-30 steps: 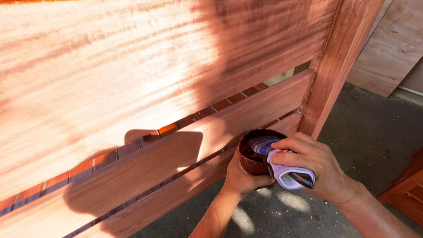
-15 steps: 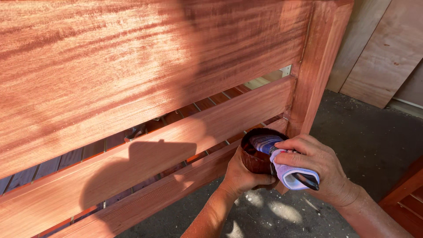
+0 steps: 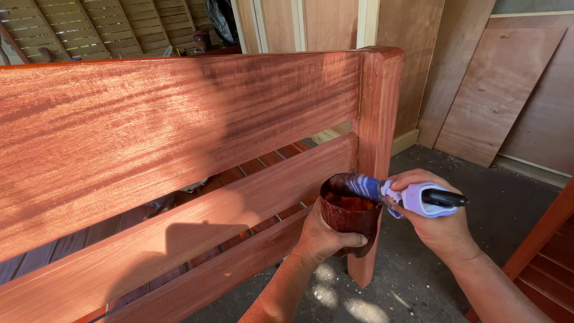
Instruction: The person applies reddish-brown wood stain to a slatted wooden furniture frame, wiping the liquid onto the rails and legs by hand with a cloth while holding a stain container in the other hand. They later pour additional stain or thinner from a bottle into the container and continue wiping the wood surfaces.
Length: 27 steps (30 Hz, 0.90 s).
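My left hand (image 3: 323,236) grips a small brown cup (image 3: 351,214) stained dark red, with reddish liquid inside. My right hand (image 3: 436,224) holds a brush (image 3: 412,197) with a pale purple and black handle, its bristle end dipped over the cup's rim. Both hands sit just in front of a reddish stained wooden bed frame (image 3: 179,137), near its corner post (image 3: 375,125). The frame has a wide top board and narrower rails below, with slats behind.
Plywood sheets (image 3: 496,96) lean against the wall at the right. A grey concrete floor (image 3: 472,173) lies under the post. Another red stained wooden piece (image 3: 538,257) stands at the lower right. Wooden lattice panels (image 3: 89,27) show at the top left.
My view has risen and pulled back, so the frame's top edge and the room behind now show. The cup and brush stay together; the brush handle now points right.
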Available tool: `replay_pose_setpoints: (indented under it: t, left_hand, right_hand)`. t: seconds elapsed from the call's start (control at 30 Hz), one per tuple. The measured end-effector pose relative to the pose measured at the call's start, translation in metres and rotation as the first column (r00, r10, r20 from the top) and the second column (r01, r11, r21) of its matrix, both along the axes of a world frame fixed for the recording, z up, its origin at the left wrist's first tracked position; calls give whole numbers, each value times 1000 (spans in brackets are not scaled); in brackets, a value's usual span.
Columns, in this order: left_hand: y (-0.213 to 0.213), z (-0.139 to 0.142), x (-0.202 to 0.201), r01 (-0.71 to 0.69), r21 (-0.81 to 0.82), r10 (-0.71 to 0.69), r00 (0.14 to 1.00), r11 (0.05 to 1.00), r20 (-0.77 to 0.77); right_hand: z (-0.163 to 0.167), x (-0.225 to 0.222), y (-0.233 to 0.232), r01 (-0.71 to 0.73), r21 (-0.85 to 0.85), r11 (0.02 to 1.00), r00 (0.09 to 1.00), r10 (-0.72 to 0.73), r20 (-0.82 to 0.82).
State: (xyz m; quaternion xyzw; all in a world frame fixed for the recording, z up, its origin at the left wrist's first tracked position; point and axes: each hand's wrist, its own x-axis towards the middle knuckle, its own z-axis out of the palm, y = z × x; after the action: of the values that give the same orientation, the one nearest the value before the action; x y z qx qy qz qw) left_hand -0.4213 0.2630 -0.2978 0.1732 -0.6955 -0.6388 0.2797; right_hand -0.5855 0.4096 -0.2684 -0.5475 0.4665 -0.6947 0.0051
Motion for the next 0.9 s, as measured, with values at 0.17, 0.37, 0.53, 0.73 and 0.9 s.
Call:
replay_pose_setpoints:
  t: [0.17,0.37,0.53,0.73,0.9]
  left_hand:
    - [3,-15,-11,-20,-57,20,1000,998,1]
    - [-7,-37,-14,-74,24,76,992,997,-103]
    - [-15,-42,-12,-164,9,164,984,986,-65]
    - [-13,-57,-2,-128,49,131,989,991,-64]
    - [-5,-83,2,-69,59,75,990,996,-118]
  right_hand:
    - [-31,-31,-10,-82,-239,968,696,227,681]
    - [-55,-60,-18,48,-343,938,240,323,916]
    - [-65,-74,-47,159,-458,875,113,445,889]
    - [-121,-69,-72,214,-448,868,-24,463,886]
    - [-198,-57,-70,226,-405,886,-10,418,908]
